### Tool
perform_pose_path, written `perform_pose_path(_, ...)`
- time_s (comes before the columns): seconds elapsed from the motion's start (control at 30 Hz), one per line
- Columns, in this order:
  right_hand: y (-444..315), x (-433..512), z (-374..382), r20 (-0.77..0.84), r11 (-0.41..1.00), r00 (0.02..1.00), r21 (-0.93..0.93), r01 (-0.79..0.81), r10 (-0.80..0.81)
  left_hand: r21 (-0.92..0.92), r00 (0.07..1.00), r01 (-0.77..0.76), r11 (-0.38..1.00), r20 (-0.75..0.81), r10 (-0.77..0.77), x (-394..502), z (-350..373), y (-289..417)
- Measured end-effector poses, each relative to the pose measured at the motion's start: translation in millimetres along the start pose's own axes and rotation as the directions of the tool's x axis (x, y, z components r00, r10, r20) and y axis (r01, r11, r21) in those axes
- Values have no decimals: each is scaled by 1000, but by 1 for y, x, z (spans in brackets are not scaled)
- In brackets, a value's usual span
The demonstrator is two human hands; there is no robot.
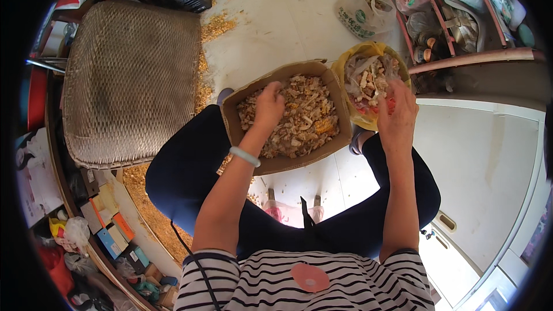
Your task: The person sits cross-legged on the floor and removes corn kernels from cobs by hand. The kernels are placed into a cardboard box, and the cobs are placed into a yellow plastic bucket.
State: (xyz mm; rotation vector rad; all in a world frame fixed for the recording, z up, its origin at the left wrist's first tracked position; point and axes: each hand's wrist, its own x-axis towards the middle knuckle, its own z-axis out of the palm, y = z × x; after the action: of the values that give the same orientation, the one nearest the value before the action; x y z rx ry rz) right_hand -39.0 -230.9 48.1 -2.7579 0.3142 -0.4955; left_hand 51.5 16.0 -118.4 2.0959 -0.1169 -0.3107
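A cardboard box (285, 166) stands between my knees, filled with crumbled corn cob pieces and chaff (298, 134). My left hand (270, 106), a pale bangle on its wrist, is over the left part of this debris with its fingers bent; what is in them is hidden. A cob piece with yellow kernels (326, 125) lies at the right side of the box. My right hand (398, 114) hangs over a bin lined with a yellow bag (345, 58), its fingers spread apart. Inside the bin are cob scraps (370, 78) and clear plastic.
A woven tray (134, 82) fills the left side, with loose corn kernels (203, 82) along its edge. Beyond the bin sits a white plastic bag (367, 15) near a pink metal rack (475, 61). A white cabinet panel (479, 147) is at the right.
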Motion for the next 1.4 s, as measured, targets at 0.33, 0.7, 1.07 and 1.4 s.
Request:
perform_pose_path(0.33, -13, -1, -8, 45, 997, 999, 67, -24, 21, 503, 882, -369, 781, 455, 124, 63, 102, -11)
perform_pose_path(0.7, -18, -5, -10, 24, 993, 999, 119, 23, -26, 405, 889, -183, 896, 457, -24, 47, 89, 0)
perform_pose_path(1.07, -37, -29, 24, 303, 813, 950, 571, -115, -78, -524, 772, 343, 780, 630, 83, -51, -19, 70)
perform_pose_path(1.4, -63, -34, 29, 533, 452, 830, 789, -416, -166, -467, 712, 237, 852, 680, 175, -74, -66, 109)
